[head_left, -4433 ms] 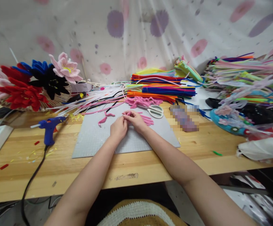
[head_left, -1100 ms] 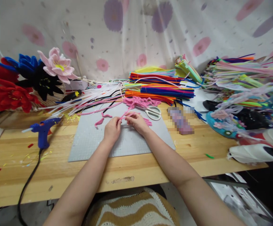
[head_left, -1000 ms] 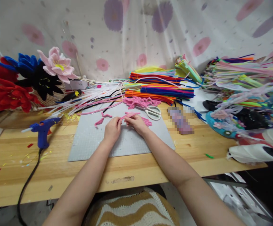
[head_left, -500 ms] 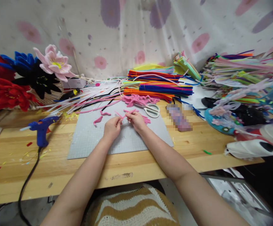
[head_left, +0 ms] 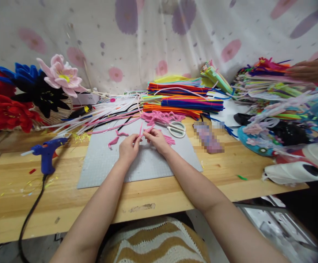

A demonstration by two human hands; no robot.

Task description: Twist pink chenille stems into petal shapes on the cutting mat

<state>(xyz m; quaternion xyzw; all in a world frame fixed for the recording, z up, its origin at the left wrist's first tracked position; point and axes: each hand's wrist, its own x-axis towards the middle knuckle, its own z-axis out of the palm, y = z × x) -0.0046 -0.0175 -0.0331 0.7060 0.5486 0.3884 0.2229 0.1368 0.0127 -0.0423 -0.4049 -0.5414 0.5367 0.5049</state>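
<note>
My left hand [head_left: 128,147] and my right hand [head_left: 155,139] meet over a grey cutting mat [head_left: 104,166], fingers pinched on a bent pink pipe cleaner [head_left: 145,129] whose ends stick up between them. Several shaped pink pieces [head_left: 170,140] lie just right of my right hand, and another curled pink piece [head_left: 113,141] lies left of my left hand. A pile of pink pipe cleaner shapes [head_left: 161,117] sits at the mat's far edge beside white-handled scissors [head_left: 176,127].
A blue glue gun [head_left: 46,154] with a black cord rests at left on the wooden table [head_left: 65,197]. Pipe-cleaner flowers [head_left: 24,96] fill a basket at far left. Coloured pipe cleaner stacks [head_left: 186,98] lie behind; another person's hand [head_left: 309,71] reaches in at upper right.
My hands stayed on the mat, twisting the pink pipe cleaner so its ends now point up. Another person's hand has appeared at upper right over the bundles.
</note>
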